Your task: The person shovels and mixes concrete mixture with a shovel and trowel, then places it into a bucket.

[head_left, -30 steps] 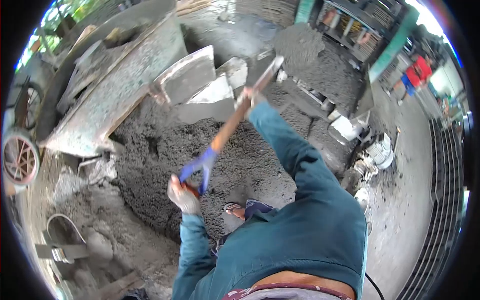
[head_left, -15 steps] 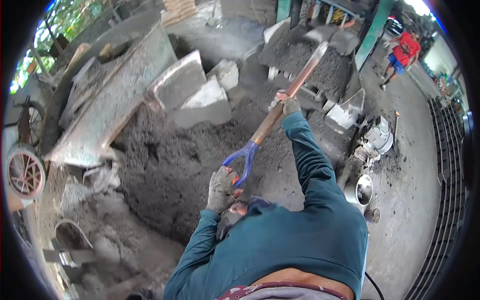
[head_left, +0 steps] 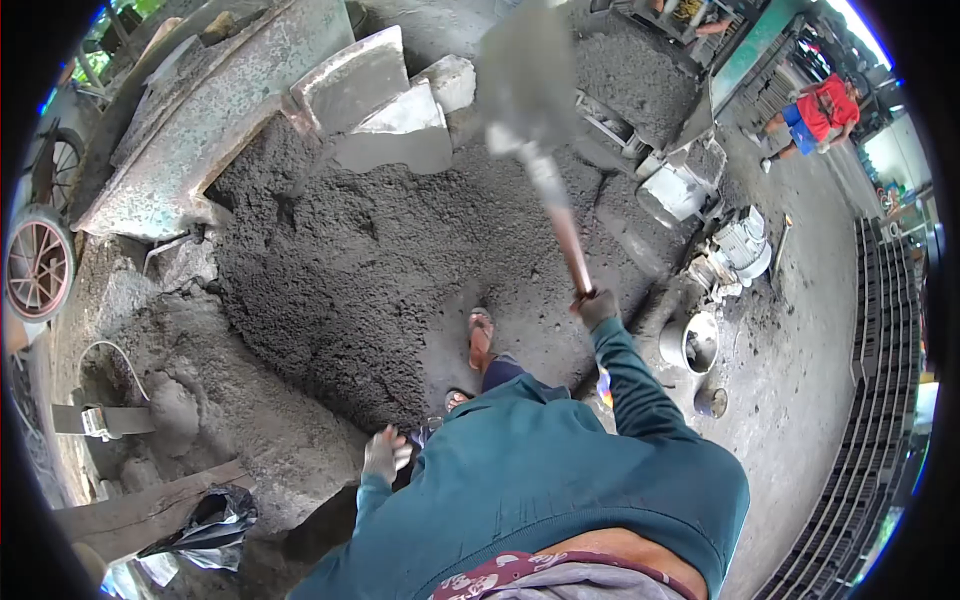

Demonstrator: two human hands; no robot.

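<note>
A shovel (head_left: pixel 565 230) slants across the upper middle of the head view, its blurred blade (head_left: pixel 527 75) raised toward the far end of the grey pile. My right hand (head_left: pixel 597 308), gloved, is wrapped round its wooden shaft. A bit of blue handle shows beside my right sleeve; most of that end is hidden behind the arm. My left hand (head_left: pixel 384 454), in a fingertipless glove, is off the shovel, low by my left side, with fingers apart and nothing in them. Dark grey wet mix (head_left: pixel 340 270) lies heaped in front of my feet.
A rusty metal trough (head_left: pixel 220 120) and concrete blocks (head_left: pixel 365 80) border the pile at left. At right stand a motor (head_left: pixel 742 245), a bucket (head_left: pixel 690 342) and stacked dark racks (head_left: pixel 880 330). A person in red (head_left: pixel 825 110) is at far right. Wheels (head_left: pixel 40 262) stand at far left.
My left hand has let go of the shovel's blue handle and dropped to my left side. The right hand has drawn the shovel back, and its blade has swung leftward.
</note>
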